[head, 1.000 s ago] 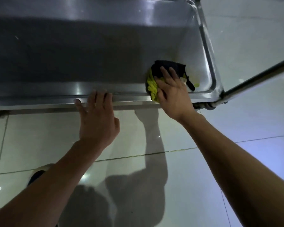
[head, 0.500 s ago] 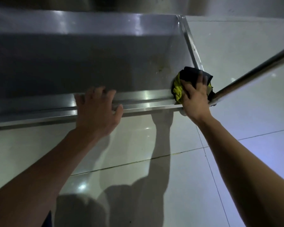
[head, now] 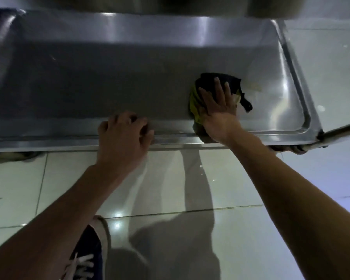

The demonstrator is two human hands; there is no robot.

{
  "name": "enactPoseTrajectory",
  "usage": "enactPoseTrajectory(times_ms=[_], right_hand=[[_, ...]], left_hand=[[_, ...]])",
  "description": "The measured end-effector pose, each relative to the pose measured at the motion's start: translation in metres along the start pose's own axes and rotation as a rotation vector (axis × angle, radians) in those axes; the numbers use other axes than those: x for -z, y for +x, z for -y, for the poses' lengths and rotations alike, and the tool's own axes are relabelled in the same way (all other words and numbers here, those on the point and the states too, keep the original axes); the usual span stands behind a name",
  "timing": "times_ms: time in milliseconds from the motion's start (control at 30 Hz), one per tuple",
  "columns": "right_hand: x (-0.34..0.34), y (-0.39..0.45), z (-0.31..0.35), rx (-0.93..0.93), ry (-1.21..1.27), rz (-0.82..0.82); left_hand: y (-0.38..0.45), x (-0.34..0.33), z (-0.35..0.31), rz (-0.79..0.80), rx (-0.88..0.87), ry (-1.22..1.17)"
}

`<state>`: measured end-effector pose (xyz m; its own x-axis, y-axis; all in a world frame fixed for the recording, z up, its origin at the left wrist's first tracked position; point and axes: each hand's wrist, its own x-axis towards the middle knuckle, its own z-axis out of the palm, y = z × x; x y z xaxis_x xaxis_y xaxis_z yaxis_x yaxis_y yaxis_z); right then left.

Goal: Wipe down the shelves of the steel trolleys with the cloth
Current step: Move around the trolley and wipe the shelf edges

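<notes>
Cloth point(head: 214, 91): black-yellow, bunched, on shelf point(head: 109, 77) near right front corner. Soft, light, likely damp; dim view.
Right hand point(head: 218, 112): fingers flat, pressing cloth. Best hold: palm over bunch.
Left hand point(head: 123, 136): fingers curled over shelf rim, steadying trolley.

Black-yellow cloth point(head: 216, 81) bunched on steel shelf point(head: 109, 81)

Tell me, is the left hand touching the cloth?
Apart. The head view shows the left hand gripping the front rim of the shelf, with bare steel between it and the cloth under the right hand.
</notes>
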<state>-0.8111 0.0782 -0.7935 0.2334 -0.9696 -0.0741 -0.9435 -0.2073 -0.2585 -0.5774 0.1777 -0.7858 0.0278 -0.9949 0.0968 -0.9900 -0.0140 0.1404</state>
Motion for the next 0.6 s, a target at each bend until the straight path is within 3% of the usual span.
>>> enactPoseTrajectory(times_ms=[267, 600], right_hand=[[-0.027, 0.048, 0.102, 0.244, 0.057, 0.1], [-0.018, 0.044, 0.084, 0.286, 0.071, 0.041]], left_hand=[[-0.018, -0.006, 0.01, 0.02, -0.007, -0.033], [-0.008, -0.003, -0.003, -0.064, 0.051, -0.045]])
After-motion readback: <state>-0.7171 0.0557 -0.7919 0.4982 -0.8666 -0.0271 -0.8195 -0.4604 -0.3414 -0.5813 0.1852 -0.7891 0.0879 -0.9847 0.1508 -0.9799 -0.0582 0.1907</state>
